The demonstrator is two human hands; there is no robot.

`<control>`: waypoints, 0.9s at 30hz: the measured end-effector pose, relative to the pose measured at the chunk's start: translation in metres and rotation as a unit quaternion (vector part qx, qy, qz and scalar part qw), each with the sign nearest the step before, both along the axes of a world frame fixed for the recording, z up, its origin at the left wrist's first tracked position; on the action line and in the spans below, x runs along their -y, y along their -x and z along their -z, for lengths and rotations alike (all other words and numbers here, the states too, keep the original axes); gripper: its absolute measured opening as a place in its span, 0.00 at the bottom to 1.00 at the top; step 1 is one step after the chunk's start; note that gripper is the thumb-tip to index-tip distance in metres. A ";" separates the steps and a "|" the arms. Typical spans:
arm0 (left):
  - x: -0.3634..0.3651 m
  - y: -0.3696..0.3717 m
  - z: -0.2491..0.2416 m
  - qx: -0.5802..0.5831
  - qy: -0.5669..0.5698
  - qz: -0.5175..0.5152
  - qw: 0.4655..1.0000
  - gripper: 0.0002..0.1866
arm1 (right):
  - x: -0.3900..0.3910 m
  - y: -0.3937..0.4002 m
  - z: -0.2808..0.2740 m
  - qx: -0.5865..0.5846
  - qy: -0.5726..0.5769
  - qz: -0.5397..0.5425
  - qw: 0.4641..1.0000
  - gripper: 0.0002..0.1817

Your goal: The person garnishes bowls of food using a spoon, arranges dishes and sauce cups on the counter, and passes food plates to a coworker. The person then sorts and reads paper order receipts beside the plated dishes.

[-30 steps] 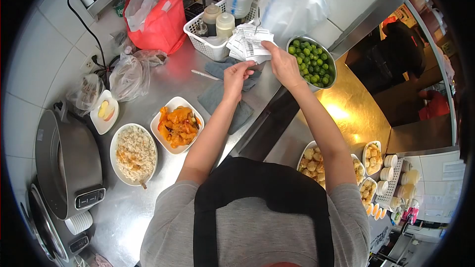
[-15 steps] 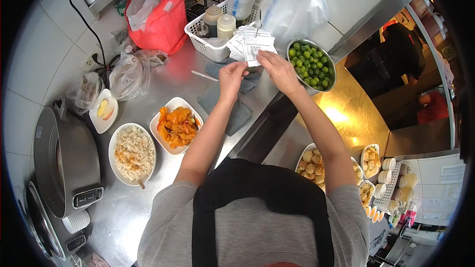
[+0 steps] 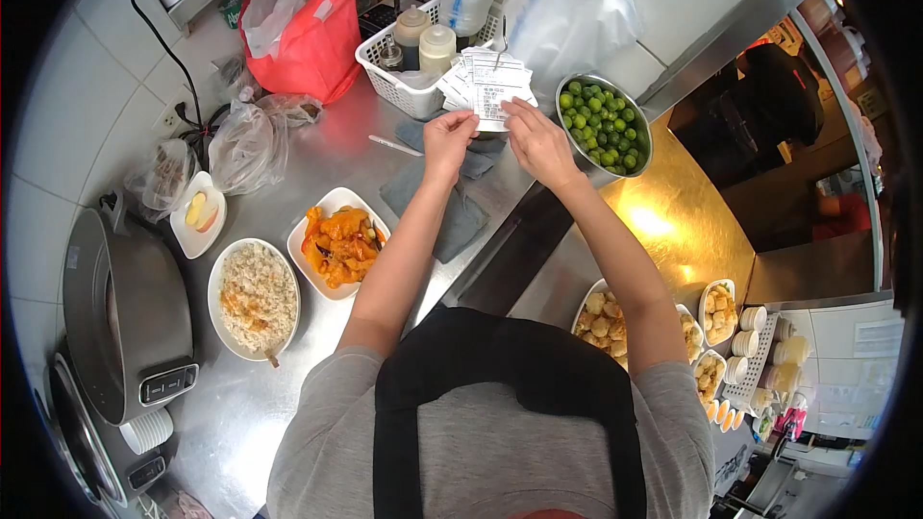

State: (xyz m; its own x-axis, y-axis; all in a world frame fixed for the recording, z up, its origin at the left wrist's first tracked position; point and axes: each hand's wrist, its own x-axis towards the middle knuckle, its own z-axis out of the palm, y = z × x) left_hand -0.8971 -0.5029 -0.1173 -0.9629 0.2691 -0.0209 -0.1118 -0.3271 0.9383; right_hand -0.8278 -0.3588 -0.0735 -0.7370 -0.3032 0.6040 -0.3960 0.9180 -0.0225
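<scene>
That left hand (image 3: 445,146) and right hand (image 3: 542,146) pinch the front paper slip (image 3: 492,101), and a hard tug against the thin hook (image 3: 504,31) might rip it.

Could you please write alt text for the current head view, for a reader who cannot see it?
A person's left hand and right hand hold a printed slip in front of other slips, over a steel counter. A metal bowl of green fruit stands at right; a bowl of rice and a white dish of orange-coloured food stand at left.
</scene>
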 end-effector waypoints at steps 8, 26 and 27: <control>0.003 0.003 0.003 0.021 -0.005 0.026 0.999 0.06 | -0.001 0.001 0.003 -0.006 0.026 0.000 1.000 0.09; 0.002 0.005 0.006 0.031 -0.018 0.032 0.999 0.06 | -0.002 -0.002 0.001 0.020 0.038 0.003 0.999 0.09; 0.003 0.005 0.006 0.032 -0.018 0.034 0.999 0.06 | -0.002 -0.002 0.000 0.020 0.043 0.001 0.999 0.09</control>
State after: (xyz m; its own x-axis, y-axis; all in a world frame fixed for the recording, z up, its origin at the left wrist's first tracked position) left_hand -0.9020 -0.5054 -0.1238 -0.9397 0.3347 -0.0700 -0.1931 -0.3506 0.9164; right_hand -0.8257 -0.3571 -0.0736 -0.7622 -0.2493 0.5974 -0.3910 0.9128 -0.1179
